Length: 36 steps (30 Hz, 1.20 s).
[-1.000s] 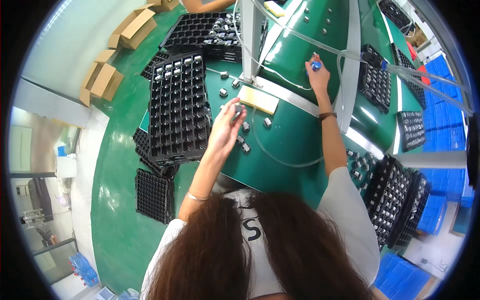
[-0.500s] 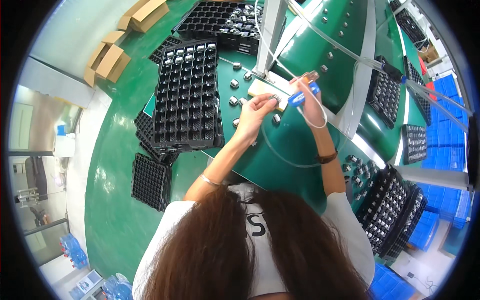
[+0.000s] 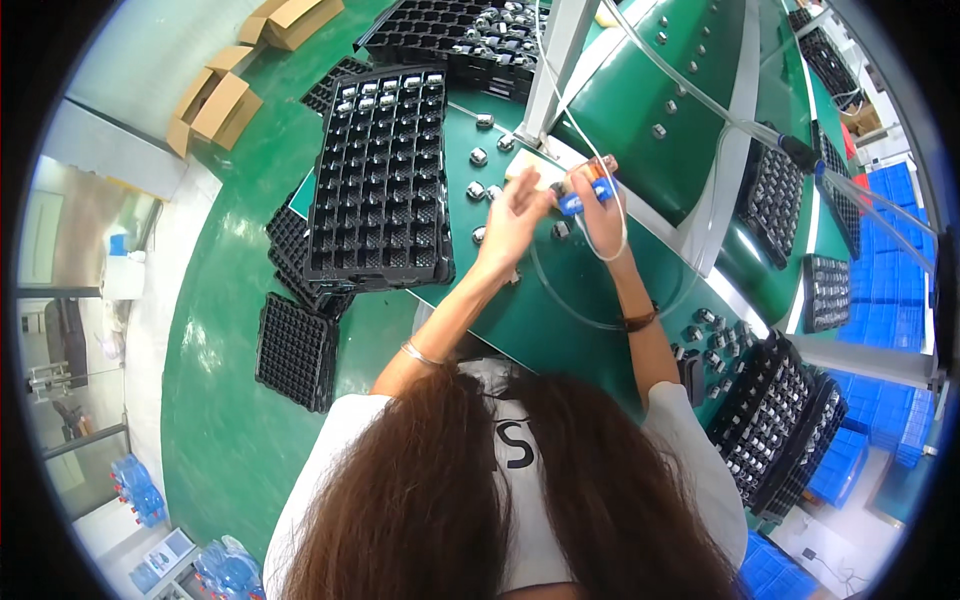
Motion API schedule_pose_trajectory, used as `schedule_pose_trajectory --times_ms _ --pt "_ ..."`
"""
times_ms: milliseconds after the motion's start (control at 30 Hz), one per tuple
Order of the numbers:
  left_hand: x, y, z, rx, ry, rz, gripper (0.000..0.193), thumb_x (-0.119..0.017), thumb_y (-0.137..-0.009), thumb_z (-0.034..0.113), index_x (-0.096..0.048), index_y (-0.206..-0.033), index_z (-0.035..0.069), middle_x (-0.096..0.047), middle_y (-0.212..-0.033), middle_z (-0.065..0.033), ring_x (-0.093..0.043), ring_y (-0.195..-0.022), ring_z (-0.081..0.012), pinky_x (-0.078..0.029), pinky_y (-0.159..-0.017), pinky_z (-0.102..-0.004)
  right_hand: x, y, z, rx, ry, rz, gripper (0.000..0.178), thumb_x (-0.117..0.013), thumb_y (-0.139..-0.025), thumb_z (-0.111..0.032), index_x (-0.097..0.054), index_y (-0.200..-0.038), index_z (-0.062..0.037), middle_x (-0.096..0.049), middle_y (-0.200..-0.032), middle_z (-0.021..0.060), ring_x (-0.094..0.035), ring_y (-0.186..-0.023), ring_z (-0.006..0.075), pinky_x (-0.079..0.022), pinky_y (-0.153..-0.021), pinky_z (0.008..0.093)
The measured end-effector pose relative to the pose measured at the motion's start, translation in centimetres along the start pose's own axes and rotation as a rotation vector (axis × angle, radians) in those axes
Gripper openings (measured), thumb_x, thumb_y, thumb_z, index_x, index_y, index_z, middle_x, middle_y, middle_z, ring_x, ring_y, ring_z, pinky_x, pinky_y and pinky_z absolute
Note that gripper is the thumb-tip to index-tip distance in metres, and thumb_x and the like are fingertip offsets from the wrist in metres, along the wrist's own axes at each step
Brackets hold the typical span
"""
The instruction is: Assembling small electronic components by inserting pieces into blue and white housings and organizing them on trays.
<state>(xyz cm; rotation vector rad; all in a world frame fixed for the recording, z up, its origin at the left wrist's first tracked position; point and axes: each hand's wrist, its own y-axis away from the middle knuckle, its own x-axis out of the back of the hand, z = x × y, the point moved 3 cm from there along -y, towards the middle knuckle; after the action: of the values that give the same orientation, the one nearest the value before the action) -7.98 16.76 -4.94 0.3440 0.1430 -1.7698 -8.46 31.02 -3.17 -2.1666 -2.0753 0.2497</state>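
My right hand (image 3: 603, 225) is closed around a blue hand tool (image 3: 571, 204) with a thin pale hose attached. An orange, metal-looking piece (image 3: 603, 168) shows above its fingers. Beside it, my left hand (image 3: 514, 222) has its fingers apart and slightly blurred, with nothing visible between them. A small dark metal part (image 3: 557, 187) appears at the tool's left end; what supports it is unclear. Behind the hands lies a pale yellow block (image 3: 533, 165), partly covered by my left fingers. Several shiny metal fittings, one of them a fitting (image 3: 478, 157), are scattered left of my hands.
A black compartment tray (image 3: 385, 200), with fittings in its far rows, stands at left. Another tray (image 3: 500, 40) of fittings is behind it. A metal post (image 3: 560, 75) rises past the hands beside a green conveyor (image 3: 640, 130). Loose fittings (image 3: 715, 340) and stacked trays (image 3: 765, 420) are at right.
My left hand has opened from its pinch on a metal fitting and drawn back slightly. My right hand has moved left with the blue tool, closer to the left hand.
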Motion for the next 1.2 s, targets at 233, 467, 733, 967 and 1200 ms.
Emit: schedule_pose_trajectory --times_ms 233,467,733,967,1200 --pt "3.3 1.0 2.7 -0.016 0.097 0.106 0.051 -0.05 -0.095 0.029 -0.036 -0.134 -0.001 -0.05 -0.127 -0.0146 -0.056 -0.106 -0.0184 -0.046 -0.086 -0.0276 -0.5 -2.6 1.7 0.068 0.563 0.114 0.033 -0.066 -0.079 -0.031 -0.062 -0.093 -0.0007 -0.062 -0.077 0.0194 -0.062 -0.072 0.0342 -0.048 -0.064 0.0356" --pt "3.5 2.8 4.4 -0.015 0.175 0.14 0.041 -0.046 -0.097 0.027 -0.041 -0.128 0.001 -0.053 -0.121 -0.0132 -0.057 -0.104 -0.0186 -0.046 -0.084 -0.0271 -1.2 -1.9 1.1 0.164 0.618 0.066 0.032 -0.073 -0.075 -0.024 -0.056 -0.094 -0.0035 -0.057 -0.069 0.0086 -0.057 -0.063 0.0208 -0.045 -0.062 0.0323" --pt "2.8 6.1 12.2 -0.418 -0.058 0.121 0.036 -0.056 -0.085 0.002 -0.047 -0.12 0.001 -0.054 -0.115 -0.0093 -0.054 -0.103 -0.0157 -0.044 -0.085 -0.028 5.5 2.5 -6.4 -0.09 0.585 0.108 0.042 -0.076 -0.073 -0.017 -0.052 -0.106 -0.0077 -0.043 -0.074 -0.003 -0.041 -0.067 0.0079 -0.034 -0.058 0.0209" --pt "5.4 11.4 30.8 -1.652 -0.356 0.13 0.057 -0.052 -0.087 0.026 -0.034 -0.132 -0.005 -0.041 -0.134 -0.024 -0.044 -0.121 -0.0353 -0.042 -0.09 -0.0485 -1.9 9.1 -26.8 1.291 1.153 0.15 0.052 -0.057 -0.085 -0.046 -0.052 -0.121 -0.0081 -0.057 -0.079 0.0086 -0.049 -0.063 0.0218 -0.038 -0.051 0.0296" --pt "13.1 8.3 33.0 -1.631 -0.354 0.293 0.049 -0.05 -0.089 0.022 -0.039 -0.128 -0.004 -0.047 -0.126 -0.0221 -0.048 -0.114 -0.0326 -0.042 -0.091 -0.045 -6.9 10.8 -31.0 1.455 1.325 0.223 0.079 -0.045 -0.087 -0.057 -0.014 -0.146 -0.0152 -0.021 -0.144 0.0031 -0.043 -0.082 0.0164 -0.038 -0.057 0.0224"
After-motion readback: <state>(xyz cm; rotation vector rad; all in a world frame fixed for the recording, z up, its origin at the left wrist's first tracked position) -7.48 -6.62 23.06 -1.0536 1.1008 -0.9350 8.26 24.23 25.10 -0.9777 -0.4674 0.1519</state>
